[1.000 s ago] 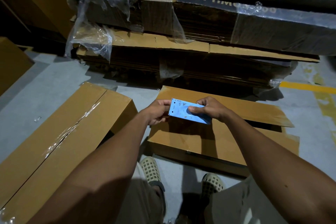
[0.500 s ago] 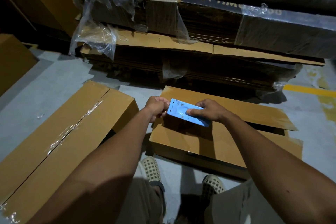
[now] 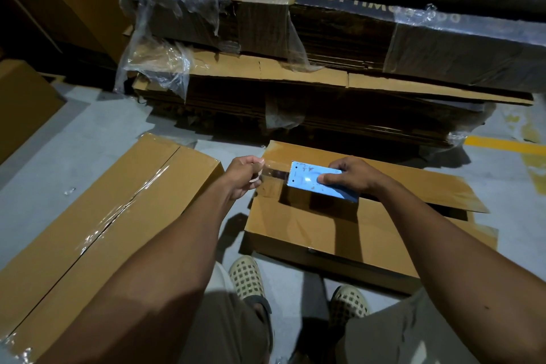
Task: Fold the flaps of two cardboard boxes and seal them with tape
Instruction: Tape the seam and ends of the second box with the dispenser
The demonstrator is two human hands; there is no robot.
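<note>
Left hand [image 3: 243, 176] pinches thin, clingy tape [image 3: 273, 173] off the dispenser [image 3: 314, 180] gripped in right hand [image 3: 351, 176], over the unsealed box [image 3: 325, 233]: keep it taut, hold only the end

Left box [image 3: 97, 216]: flaps shut, clear tape along centre seam, lying on the floor. Right box [image 3: 334, 233]: far flap raised, unsealed. Blue tape dispenser [image 3: 316, 181] above it, clear tape strip [image 3: 273, 173] drawn out leftward.

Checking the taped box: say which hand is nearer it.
Left. The left hand, pinching the tape end, hangs just past the taped box's far right corner. The right hand, holding the blue dispenser, is farther right, over the other box.
</note>
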